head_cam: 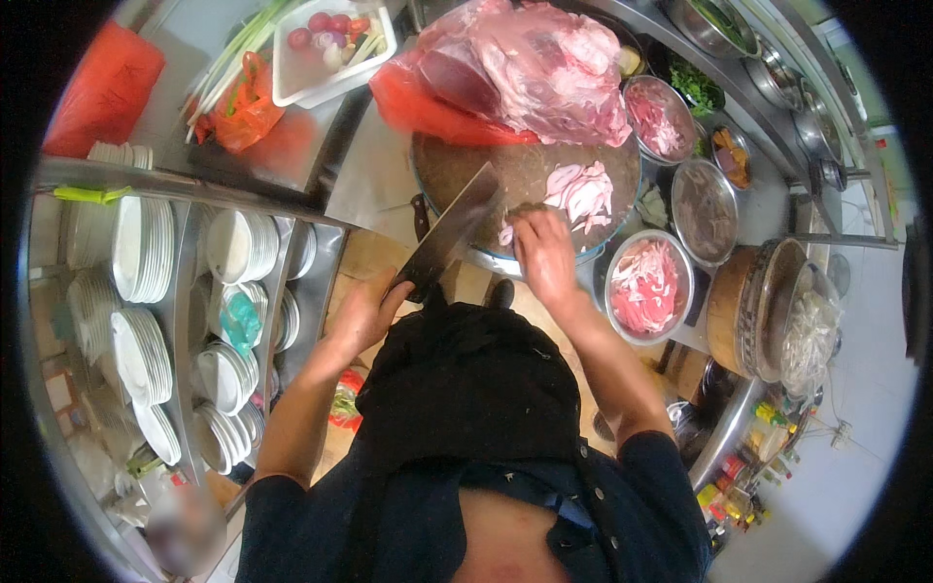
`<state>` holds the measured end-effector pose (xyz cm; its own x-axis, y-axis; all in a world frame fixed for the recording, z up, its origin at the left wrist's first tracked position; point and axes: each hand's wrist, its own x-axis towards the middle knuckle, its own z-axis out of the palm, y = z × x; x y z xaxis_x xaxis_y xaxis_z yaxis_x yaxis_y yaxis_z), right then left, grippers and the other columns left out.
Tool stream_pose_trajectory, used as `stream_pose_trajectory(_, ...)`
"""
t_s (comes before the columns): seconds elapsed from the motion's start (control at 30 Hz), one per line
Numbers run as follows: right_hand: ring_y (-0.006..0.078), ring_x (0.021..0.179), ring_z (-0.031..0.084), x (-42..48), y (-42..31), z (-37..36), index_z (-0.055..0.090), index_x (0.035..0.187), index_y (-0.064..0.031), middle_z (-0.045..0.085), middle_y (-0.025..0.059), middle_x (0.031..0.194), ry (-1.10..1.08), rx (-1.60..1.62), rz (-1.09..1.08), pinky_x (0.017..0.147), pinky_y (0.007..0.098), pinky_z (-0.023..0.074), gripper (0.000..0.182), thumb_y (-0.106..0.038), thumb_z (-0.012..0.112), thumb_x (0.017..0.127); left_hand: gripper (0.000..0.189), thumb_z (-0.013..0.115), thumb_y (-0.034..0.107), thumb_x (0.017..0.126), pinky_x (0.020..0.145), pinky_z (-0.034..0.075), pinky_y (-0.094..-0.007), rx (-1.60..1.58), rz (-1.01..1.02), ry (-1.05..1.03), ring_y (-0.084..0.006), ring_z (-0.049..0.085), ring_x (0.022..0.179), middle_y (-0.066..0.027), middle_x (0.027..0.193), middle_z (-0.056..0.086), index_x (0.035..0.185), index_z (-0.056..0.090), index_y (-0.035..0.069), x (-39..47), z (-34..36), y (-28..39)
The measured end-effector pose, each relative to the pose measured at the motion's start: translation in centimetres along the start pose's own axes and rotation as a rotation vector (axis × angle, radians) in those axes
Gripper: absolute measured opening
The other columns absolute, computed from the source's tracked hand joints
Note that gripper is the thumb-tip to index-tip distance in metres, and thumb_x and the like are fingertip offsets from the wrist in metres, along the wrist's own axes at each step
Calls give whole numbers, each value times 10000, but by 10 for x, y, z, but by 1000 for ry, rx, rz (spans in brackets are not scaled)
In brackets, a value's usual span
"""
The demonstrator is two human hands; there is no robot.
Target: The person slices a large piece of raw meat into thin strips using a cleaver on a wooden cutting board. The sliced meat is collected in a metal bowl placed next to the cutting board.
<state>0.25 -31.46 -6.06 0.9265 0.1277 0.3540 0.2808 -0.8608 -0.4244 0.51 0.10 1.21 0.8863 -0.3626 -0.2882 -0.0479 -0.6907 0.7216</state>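
Observation:
My left hand (369,310) grips the handle of a broad cleaver (455,222), its blade slanting up and right over the near edge of a round chopping block (455,164). At that same edge my right hand (541,251) has its fingers bent down beside a small pale scrap of meat (506,235); whether they pinch it is hidden. Just beyond the fingers lies a heap of pale meat slices (582,193). A large raw joint of meat (503,73) covers the far side of the block, partly over a red plastic bag (437,106).
A brown knife handle (420,216) shows left of the block. On the right stand metal bowls, one with pink meat slices (645,286), another with meat strips (662,120). A white tub (332,51) holds vegetables at the back left. Stacked white plates (146,248) fill the left shelves.

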Motion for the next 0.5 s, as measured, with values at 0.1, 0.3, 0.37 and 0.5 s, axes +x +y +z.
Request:
stream_pose_trajectory(0.1, 367, 947, 638, 14, -1, -2, 676, 931, -44, 648, 158, 971, -69, -69, 106, 845, 489, 514, 167, -44, 749, 780, 261, 680, 258, 1017, 677, 503, -518, -36, -4, -41, -494, 663, 826, -274, 838, 679, 984, 648, 1, 2, -4, -6)
stream_pose_trajectory(0.3, 390, 906, 650, 3, -3, -4, 664, 933, -40, 662, 162, 881, -108, -74, 217, 823, 489, 526, 161, -51, 744, 794, 270, 670, 262, 1029, 600, 500, -482, -108, 82, -122, -434, 662, 665, -248, 762, 665, 987, 642, -4, 6, -16, -24)
stream_pose_trajectory(0.37, 392, 899, 653, -3, -1, -5, 658, 957, -39, 660, 173, 898, -90, -66, 234, 817, 485, 531, 163, -44, 732, 812, 270, 654, 266, 1043, 548, 498, -453, -155, -5, -231, -371, 657, 576, -213, 710, 652, 1004, 640, -1, 11, -20, -18)
stream_pose_trajectory(0.5, 406, 903, 668, -17, 10, -19, 632, 987, -38, 661, 201, 952, -48, 49, 447, 799, 499, 556, 179, -55, 723, 834, 258, 613, 260, 1068, 455, 480, -397, -141, 28, -281, -261, 614, 455, -142, 638, 610, 1046, 637, 5, 18, -15, -34)
